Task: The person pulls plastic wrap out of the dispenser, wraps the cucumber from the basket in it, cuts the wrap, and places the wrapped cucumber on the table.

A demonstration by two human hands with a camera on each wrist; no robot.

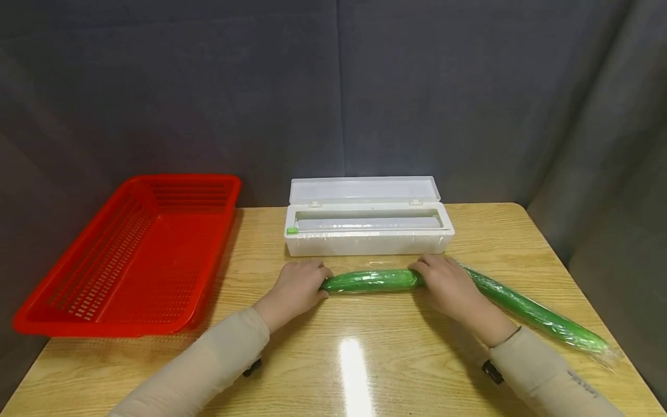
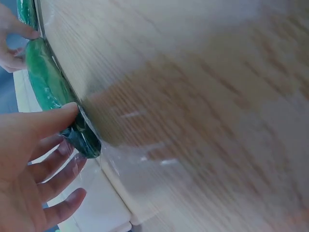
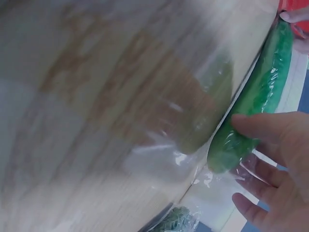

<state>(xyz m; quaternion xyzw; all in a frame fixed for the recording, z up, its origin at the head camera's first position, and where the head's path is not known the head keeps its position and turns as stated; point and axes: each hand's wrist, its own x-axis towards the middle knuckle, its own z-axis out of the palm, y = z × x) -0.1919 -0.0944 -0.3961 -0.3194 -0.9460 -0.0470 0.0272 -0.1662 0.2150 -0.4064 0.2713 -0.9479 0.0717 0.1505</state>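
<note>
A green cucumber [image 1: 371,281] with clear plastic film about it lies crosswise on the table. My left hand [image 1: 296,288] holds its left end; in the left wrist view the thumb lies on the cucumber [image 2: 47,77] and the other fingers are behind it. At the opposite end, my right hand [image 1: 452,292] grips it between thumb and fingers, and loose film shows past the tip in the right wrist view. To the right, a second cucumber [image 1: 542,313] in film lies at a slant, its upper end partly behind my right hand.
Behind the hands stands a white film dispenser box [image 1: 365,244], lid [image 1: 365,190] raised, with a roll inside and a green slider at its left. A red plastic basket [image 1: 211,272] sits on the left side of the wooden table [image 1: 323,359]. Grey curtains hang behind.
</note>
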